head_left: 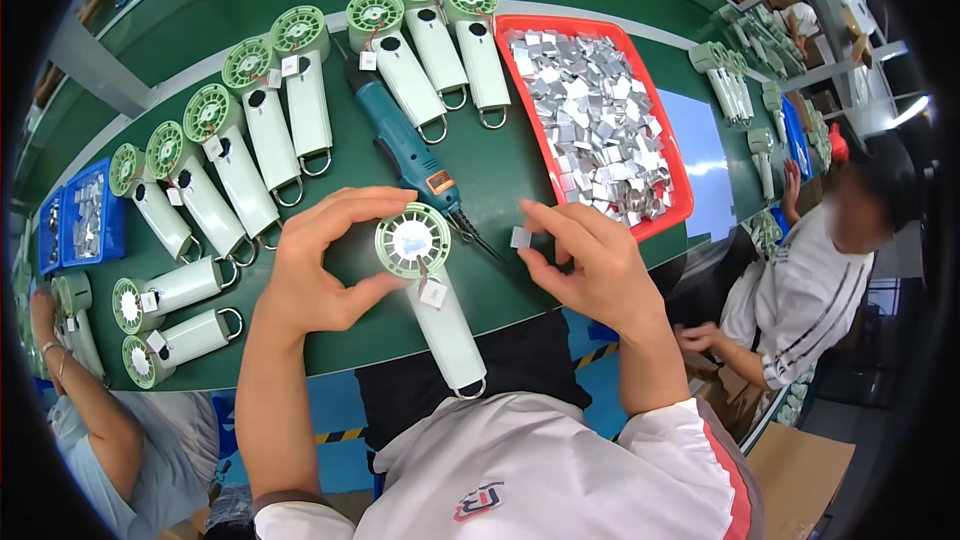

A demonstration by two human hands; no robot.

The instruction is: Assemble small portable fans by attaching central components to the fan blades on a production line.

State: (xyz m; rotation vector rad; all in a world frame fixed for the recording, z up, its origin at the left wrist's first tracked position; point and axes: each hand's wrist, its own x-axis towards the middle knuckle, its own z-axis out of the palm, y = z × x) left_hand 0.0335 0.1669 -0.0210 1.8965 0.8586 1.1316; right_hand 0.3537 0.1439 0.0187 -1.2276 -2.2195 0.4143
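My left hand (325, 255) curls around the round green head of a handheld fan (447, 330), fingers at its top and thumb low on its side. The fan's pale handle points toward me and ends in a metal loop. A small white square tag (433, 293) hangs by the head on wires. My right hand (590, 260) pinches a small silver-grey square piece (520, 237) at its fingertips, right of the fan and apart from it. Behind lies a teal electric screwdriver (400, 135) with a dark cord.
Several similar fans (240, 170) line the green table's left and far side. A red tray (685, 195) of silver square pieces stands at the right, a blue sheet (700, 155) beside it. Blue bins (112, 225) sit far left. Co-workers sit at left (110, 440) and right (800, 310).
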